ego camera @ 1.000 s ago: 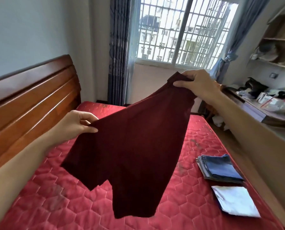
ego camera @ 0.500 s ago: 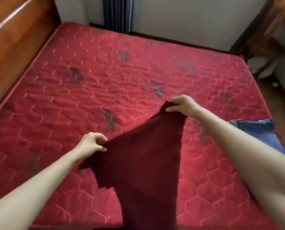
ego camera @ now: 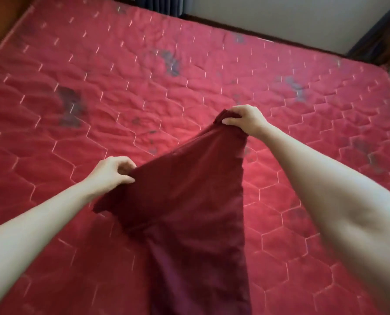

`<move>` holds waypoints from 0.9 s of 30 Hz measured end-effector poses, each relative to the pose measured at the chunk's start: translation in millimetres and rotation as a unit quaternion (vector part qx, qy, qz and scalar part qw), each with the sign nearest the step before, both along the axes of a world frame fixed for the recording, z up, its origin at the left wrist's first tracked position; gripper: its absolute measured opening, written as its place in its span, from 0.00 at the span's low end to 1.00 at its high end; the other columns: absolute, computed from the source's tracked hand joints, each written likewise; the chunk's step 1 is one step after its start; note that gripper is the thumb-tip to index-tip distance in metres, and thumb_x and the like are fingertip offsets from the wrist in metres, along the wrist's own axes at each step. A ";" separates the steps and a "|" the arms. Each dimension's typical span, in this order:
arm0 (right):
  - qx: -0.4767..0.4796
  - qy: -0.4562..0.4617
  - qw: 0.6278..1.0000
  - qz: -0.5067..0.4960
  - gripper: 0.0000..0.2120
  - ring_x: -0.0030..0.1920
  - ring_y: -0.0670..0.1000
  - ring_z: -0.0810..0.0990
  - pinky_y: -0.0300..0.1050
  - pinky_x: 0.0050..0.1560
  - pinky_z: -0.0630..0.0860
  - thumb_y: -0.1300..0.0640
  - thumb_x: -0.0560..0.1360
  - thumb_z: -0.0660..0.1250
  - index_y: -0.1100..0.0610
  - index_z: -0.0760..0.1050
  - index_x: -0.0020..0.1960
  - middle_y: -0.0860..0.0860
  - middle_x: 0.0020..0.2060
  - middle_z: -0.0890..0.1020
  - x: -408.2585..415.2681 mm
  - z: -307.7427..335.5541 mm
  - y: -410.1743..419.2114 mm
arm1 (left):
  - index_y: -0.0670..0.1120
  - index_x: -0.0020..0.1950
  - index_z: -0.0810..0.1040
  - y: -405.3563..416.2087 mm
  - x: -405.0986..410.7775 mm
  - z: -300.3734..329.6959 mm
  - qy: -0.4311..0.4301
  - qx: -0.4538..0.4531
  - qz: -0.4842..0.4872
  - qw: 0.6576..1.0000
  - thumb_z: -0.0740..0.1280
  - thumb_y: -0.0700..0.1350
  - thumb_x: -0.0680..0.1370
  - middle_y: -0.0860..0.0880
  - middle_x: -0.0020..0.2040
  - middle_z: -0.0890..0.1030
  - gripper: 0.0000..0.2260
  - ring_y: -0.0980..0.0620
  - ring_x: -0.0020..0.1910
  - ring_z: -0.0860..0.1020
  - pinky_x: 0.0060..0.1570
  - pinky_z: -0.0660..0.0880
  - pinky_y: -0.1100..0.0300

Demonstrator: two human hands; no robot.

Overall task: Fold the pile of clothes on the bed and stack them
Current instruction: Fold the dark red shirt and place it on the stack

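The dark maroon cloth garment [ego camera: 189,212] hangs in the air above the red quilted mattress [ego camera: 144,87], stretched between your two hands. Your left hand [ego camera: 112,172] pinches its nearer upper edge with curled fingers and thumb. Your right hand [ego camera: 246,119], further out and higher in the view, grips a bunched corner. The fabric drapes down past the bottom of the view.
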State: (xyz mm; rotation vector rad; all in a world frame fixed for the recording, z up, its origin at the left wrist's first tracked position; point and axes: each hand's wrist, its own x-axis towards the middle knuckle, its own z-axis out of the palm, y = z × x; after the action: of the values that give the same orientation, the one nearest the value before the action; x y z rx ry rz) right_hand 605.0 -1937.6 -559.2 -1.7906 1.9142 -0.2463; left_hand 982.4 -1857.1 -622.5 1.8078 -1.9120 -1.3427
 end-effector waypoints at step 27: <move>-0.009 0.190 0.981 -0.023 0.26 0.78 0.56 0.53 0.60 0.75 0.55 0.47 0.82 0.49 0.52 0.55 0.78 0.56 0.78 0.56 79.5 -223.1 451.0 | 0.46 0.77 0.61 358.0 -67.4 -164.2 -0.245 -0.211 -0.127 0.938 0.53 0.51 0.80 0.42 0.78 0.56 0.26 0.43 0.77 0.54 0.73 0.52 0.40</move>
State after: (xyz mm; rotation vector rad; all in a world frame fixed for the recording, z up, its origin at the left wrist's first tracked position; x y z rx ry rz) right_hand 684.5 -1486.6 -782.2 -1.9129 2.2196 0.0711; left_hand 915.0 -1499.1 -786.7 1.8232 -2.5113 -0.4731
